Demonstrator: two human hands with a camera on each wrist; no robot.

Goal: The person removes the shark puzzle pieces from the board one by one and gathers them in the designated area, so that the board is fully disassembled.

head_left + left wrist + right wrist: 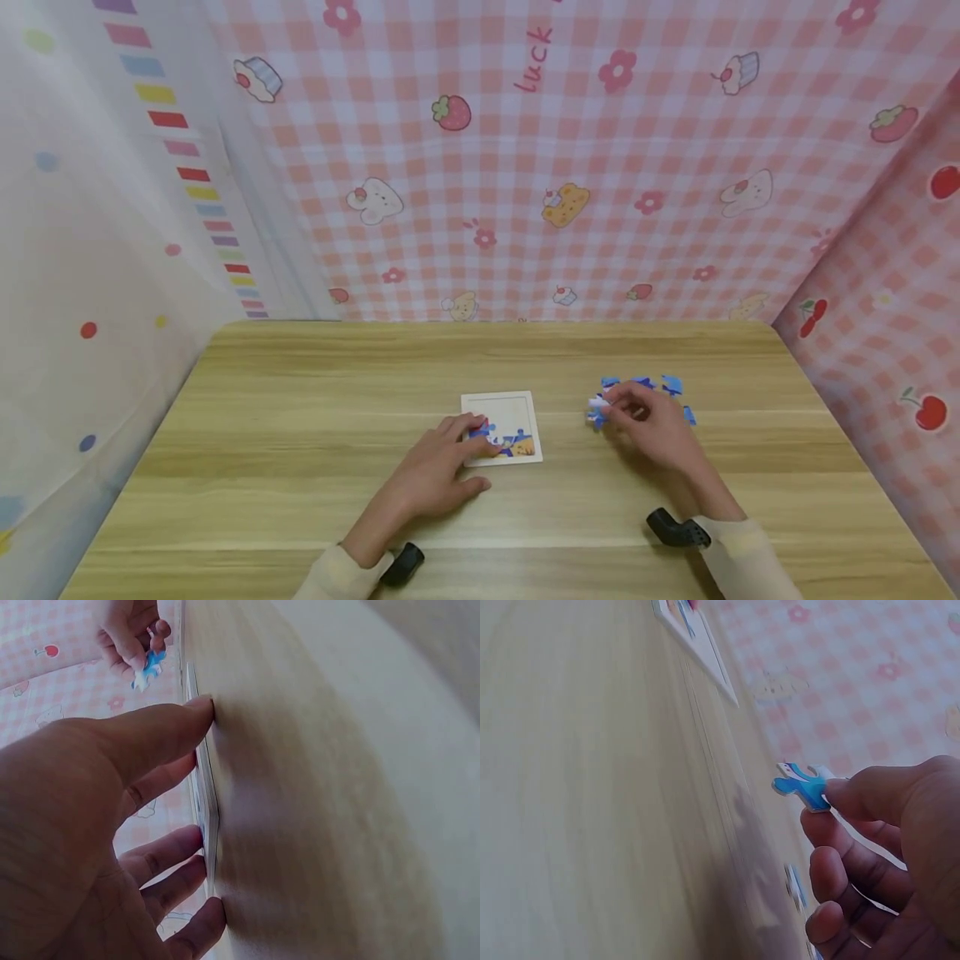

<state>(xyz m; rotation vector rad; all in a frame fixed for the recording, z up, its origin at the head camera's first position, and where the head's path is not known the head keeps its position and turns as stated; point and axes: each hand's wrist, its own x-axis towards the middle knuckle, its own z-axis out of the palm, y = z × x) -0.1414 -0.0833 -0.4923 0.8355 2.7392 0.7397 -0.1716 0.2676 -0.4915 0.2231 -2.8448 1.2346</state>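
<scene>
My left hand rests with its fingers spread over the left side of a square puzzle board. Several joined puzzle pieces fill the lower part of that board; its upper part shows a bare pale base. In the left wrist view, the thumb and fingertips lie along the board's edge and face. My right hand pinches a blue and white puzzle piece between thumb and index finger, raised above the table in the right wrist view. Its remaining fingers curl loosely below.
Loose blue puzzle pieces lie beside and behind my right hand, some partly hidden by it. The wooden table meets a pink checked cloth at its back edge. Each wrist wears a black device.
</scene>
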